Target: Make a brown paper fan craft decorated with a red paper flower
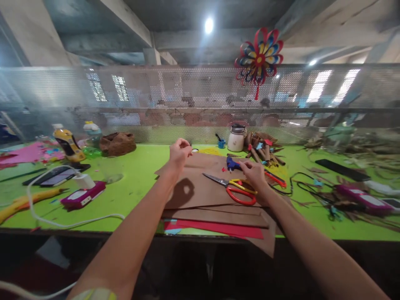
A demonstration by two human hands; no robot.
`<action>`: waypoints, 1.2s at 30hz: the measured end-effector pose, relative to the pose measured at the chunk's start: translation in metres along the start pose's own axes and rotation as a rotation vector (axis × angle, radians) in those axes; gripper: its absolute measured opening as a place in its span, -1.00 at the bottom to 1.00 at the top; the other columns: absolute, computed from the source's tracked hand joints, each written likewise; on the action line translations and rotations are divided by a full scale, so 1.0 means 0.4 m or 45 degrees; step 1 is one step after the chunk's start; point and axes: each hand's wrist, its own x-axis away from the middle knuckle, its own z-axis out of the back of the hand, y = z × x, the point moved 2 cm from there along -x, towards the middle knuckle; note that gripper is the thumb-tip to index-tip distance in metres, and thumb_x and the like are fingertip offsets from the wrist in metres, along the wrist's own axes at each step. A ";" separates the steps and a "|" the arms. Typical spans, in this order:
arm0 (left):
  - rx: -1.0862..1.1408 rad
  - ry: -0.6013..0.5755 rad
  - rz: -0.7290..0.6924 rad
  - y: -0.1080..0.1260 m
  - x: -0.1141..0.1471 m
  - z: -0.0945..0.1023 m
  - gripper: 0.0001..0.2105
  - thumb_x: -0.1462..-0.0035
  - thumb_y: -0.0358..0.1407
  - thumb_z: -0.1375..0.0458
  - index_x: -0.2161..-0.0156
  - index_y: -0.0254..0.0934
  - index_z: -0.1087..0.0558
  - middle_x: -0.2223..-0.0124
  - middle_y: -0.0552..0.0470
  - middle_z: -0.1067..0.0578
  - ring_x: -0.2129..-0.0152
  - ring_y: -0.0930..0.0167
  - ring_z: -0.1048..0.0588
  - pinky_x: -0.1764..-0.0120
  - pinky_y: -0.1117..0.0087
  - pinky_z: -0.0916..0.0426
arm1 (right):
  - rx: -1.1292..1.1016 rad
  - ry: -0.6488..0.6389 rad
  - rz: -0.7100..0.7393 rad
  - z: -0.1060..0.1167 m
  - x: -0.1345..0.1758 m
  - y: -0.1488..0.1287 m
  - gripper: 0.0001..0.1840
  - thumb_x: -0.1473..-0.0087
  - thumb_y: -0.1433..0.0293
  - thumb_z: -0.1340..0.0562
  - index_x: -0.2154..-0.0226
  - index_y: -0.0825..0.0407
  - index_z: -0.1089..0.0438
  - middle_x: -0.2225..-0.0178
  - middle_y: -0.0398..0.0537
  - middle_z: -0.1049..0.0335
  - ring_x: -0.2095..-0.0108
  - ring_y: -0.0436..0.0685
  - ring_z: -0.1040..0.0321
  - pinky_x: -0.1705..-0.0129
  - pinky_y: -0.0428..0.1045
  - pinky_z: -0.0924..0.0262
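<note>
My left hand [180,155] is raised above the back left of the brown paper sheets [200,200], thumb and fingertips pinched together. Whatever is in that pinch is too small to make out. My right hand [254,174] is closed on the back end of a blue glue gun [233,163], low over the paper. Scissors [239,191] with red and yellow handles lie just in front of my right hand, blades towards the left. Small red scraps [224,169] sit beside the glue gun's nozzle. Red paper [215,228] pokes out under the brown sheets at the front edge.
Rolled brown pieces [262,152] and a white jar [236,138] stand at the back. Purple power strips [83,195] with cables are on both sides. Bottles [67,143] and a clear cup [113,171] are left. A paper flower [259,60] hangs above a mesh screen.
</note>
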 end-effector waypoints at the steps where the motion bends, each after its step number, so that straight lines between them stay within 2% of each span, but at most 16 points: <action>1: -0.033 -0.059 0.027 -0.023 0.003 -0.005 -0.85 0.22 -0.44 -0.03 0.41 -0.28 -0.27 0.61 0.18 -0.30 0.66 0.53 -0.33 0.57 0.55 -0.16 | -0.004 0.007 -0.011 0.001 -0.002 0.001 -0.57 0.01 0.11 -0.11 0.61 0.10 -0.42 0.72 -0.14 -0.26 0.64 0.00 -0.15 0.54 -0.09 -0.02; 3: -0.288 -0.135 0.048 -0.074 0.022 -0.017 -0.80 0.17 -0.41 -0.02 0.32 -0.28 -0.29 0.57 0.15 -0.35 0.62 0.52 -0.36 0.53 0.53 -0.20 | -0.010 0.015 -0.030 0.003 -0.006 0.003 -0.58 0.03 0.12 -0.11 0.59 0.10 -0.43 0.70 -0.12 -0.29 0.63 0.01 -0.18 0.53 -0.09 -0.04; 6: -0.410 -0.238 0.051 -0.138 0.059 -0.033 -0.87 0.16 -0.40 -0.05 0.39 -0.30 -0.35 0.59 0.13 -0.36 0.62 0.50 -0.35 0.48 0.49 -0.21 | -0.011 0.029 -0.056 0.013 -0.017 0.010 -0.58 0.02 0.12 -0.10 0.58 0.10 -0.43 0.69 -0.10 -0.31 0.61 0.03 -0.20 0.53 -0.08 -0.05; 9: -0.477 -0.312 0.053 -0.164 0.079 -0.037 -0.89 0.17 -0.40 -0.07 0.43 -0.29 -0.40 0.59 0.12 -0.38 0.61 0.49 -0.33 0.46 0.47 -0.20 | 0.010 0.055 -0.113 0.029 -0.031 0.023 -0.58 0.01 0.13 -0.08 0.55 0.13 -0.43 0.69 -0.10 -0.30 0.62 0.03 -0.20 0.54 -0.08 -0.05; 11: -0.545 -0.351 0.060 -0.168 0.083 -0.035 -0.85 0.14 -0.38 -0.05 0.39 -0.29 -0.42 0.58 0.11 -0.39 0.61 0.48 -0.33 0.46 0.47 -0.20 | 0.040 0.040 -0.154 0.039 -0.039 0.031 -0.57 -0.01 0.15 -0.05 0.51 0.15 -0.42 0.69 -0.10 -0.30 0.64 0.01 -0.19 0.55 -0.08 -0.04; 13: -0.641 -0.401 0.060 -0.169 0.083 -0.032 -0.81 0.11 -0.36 -0.02 0.34 -0.30 -0.42 0.57 0.10 -0.41 0.60 0.48 -0.34 0.47 0.48 -0.20 | 0.073 -0.064 -0.167 0.045 -0.043 0.035 -0.56 -0.03 0.17 -0.02 0.49 0.16 -0.42 0.70 -0.11 -0.29 0.65 0.00 -0.17 0.56 -0.09 -0.03; 16: -0.736 -0.463 0.035 -0.174 0.083 -0.029 -0.77 0.08 -0.34 0.01 0.30 -0.31 -0.42 0.53 0.09 -0.43 0.60 0.48 -0.35 0.47 0.49 -0.20 | 0.108 -0.361 -0.127 0.044 -0.040 0.027 -0.62 0.02 0.20 -0.09 0.55 0.14 -0.43 0.72 -0.14 -0.28 0.66 -0.02 -0.17 0.58 -0.12 -0.02; 20: -0.726 -0.474 0.049 -0.178 0.081 -0.027 -0.75 0.02 -0.31 0.08 0.33 -0.30 -0.42 0.54 0.08 -0.42 0.58 0.47 -0.37 0.48 0.50 -0.20 | 0.157 -0.770 -0.051 0.040 -0.023 0.000 -0.79 0.22 0.27 -0.26 0.67 0.08 -0.43 0.70 -0.18 -0.33 0.64 -0.04 -0.22 0.60 -0.15 0.00; 23: -0.687 -0.487 0.054 -0.172 0.080 -0.028 -0.75 0.01 -0.31 0.11 0.36 -0.29 -0.41 0.54 0.08 -0.42 0.59 0.47 -0.37 0.48 0.51 -0.20 | 0.229 -0.966 -0.038 0.045 -0.014 -0.018 -0.90 0.23 0.36 -0.27 0.62 0.05 -0.47 0.66 -0.17 -0.38 0.62 -0.03 -0.24 0.61 -0.16 0.00; 26: -0.701 -0.502 0.008 -0.160 0.081 -0.030 -0.75 -0.01 -0.29 0.10 0.36 -0.29 -0.41 0.53 0.08 -0.43 0.59 0.47 -0.37 0.48 0.51 -0.19 | 0.285 -1.060 -0.010 0.051 -0.010 -0.030 -0.88 0.22 0.47 -0.23 0.54 0.02 -0.50 0.61 -0.17 -0.41 0.60 -0.02 -0.26 0.59 -0.16 0.00; 30: -0.789 -0.510 -0.056 -0.152 0.084 -0.034 -0.74 -0.03 -0.28 0.08 0.33 -0.28 -0.44 0.54 0.09 -0.44 0.61 0.49 -0.35 0.49 0.51 -0.16 | 0.405 -1.122 0.208 0.045 -0.005 -0.034 -0.76 0.20 0.55 -0.16 0.49 -0.02 -0.51 0.57 -0.16 -0.42 0.56 -0.01 -0.26 0.54 -0.14 0.02; 32: -0.823 -0.517 -0.061 -0.155 0.085 -0.036 -0.74 -0.03 -0.27 0.07 0.31 -0.27 -0.45 0.55 0.10 -0.45 0.63 0.49 -0.34 0.48 0.51 -0.16 | 0.470 -1.125 0.265 0.039 -0.005 -0.031 -0.79 0.19 0.55 -0.16 0.54 0.00 -0.50 0.60 -0.14 -0.41 0.56 0.00 -0.25 0.54 -0.13 0.04; 36: -0.844 -0.515 -0.041 -0.166 0.085 -0.037 -0.73 -0.01 -0.27 0.04 0.30 -0.26 -0.48 0.53 0.10 -0.47 0.60 0.47 -0.36 0.46 0.51 -0.19 | 0.496 -1.075 0.260 0.046 -0.019 -0.028 -0.88 0.15 0.48 -0.20 0.60 0.05 -0.44 0.61 -0.11 -0.38 0.55 0.00 -0.24 0.53 -0.12 0.03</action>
